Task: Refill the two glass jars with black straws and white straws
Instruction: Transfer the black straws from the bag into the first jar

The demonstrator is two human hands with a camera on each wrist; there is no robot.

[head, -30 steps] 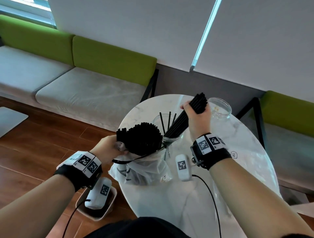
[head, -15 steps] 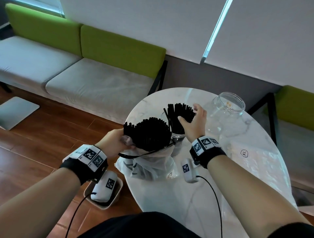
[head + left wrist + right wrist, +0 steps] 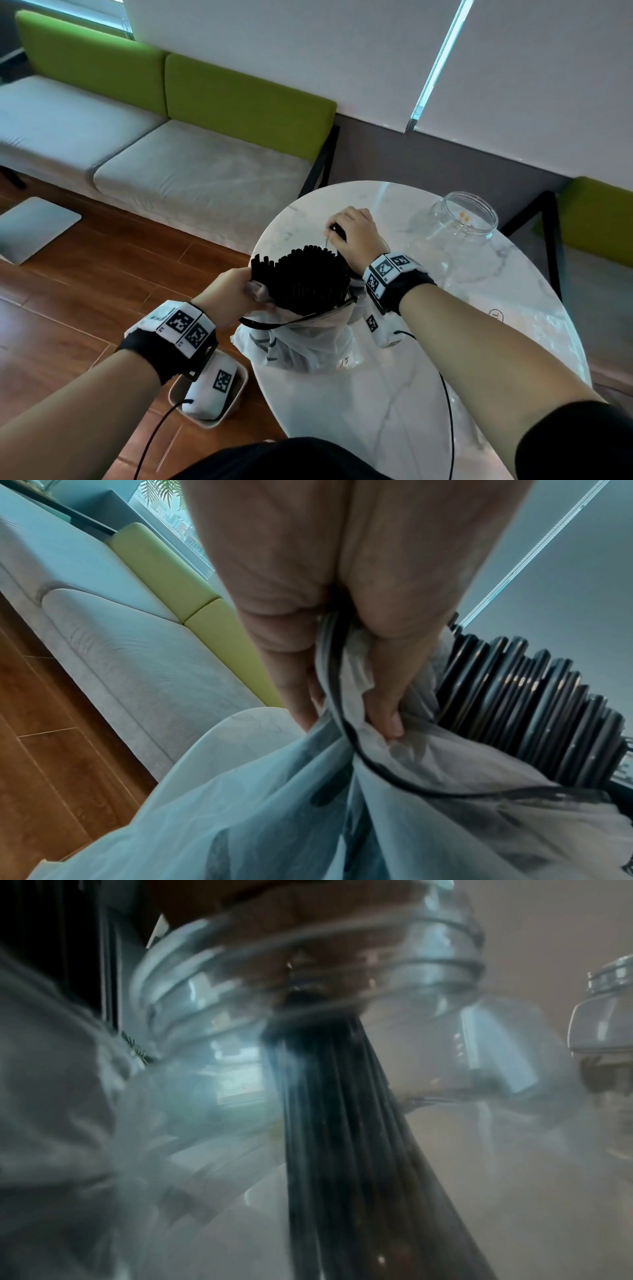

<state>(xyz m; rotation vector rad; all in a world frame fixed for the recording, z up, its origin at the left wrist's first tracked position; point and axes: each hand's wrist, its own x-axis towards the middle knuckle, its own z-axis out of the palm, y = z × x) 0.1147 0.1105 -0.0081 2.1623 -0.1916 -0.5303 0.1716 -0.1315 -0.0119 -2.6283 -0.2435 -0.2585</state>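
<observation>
On the round marble table (image 3: 404, 404) stands a clear plastic bag (image 3: 308, 342) packed with upright black straws (image 3: 301, 274). My left hand (image 3: 251, 291) pinches the bag's rim; the left wrist view shows the thumb (image 3: 387, 702) pressed into the plastic beside the straws (image 3: 531, 710). Just behind the bag, my right hand (image 3: 339, 229) is curled over the tops of a bundle of black straws. The blurred right wrist view shows that bundle (image 3: 342, 1123) standing inside a glass jar (image 3: 205, 1047). A second, empty glass jar (image 3: 459, 236) stands at the back right. No white straws are in view.
A green and grey bench (image 3: 191, 171) runs along the wall behind the table. On the wood floor lie a grey mat (image 3: 30, 229) at the left and a beige tray (image 3: 205, 416) by the table's near left edge. Another green seat (image 3: 603, 222) is at the right.
My right hand has brought its bundle of black straws down from a raised slant into the jar behind the bag. The left hand has kept hold of the bag's rim.
</observation>
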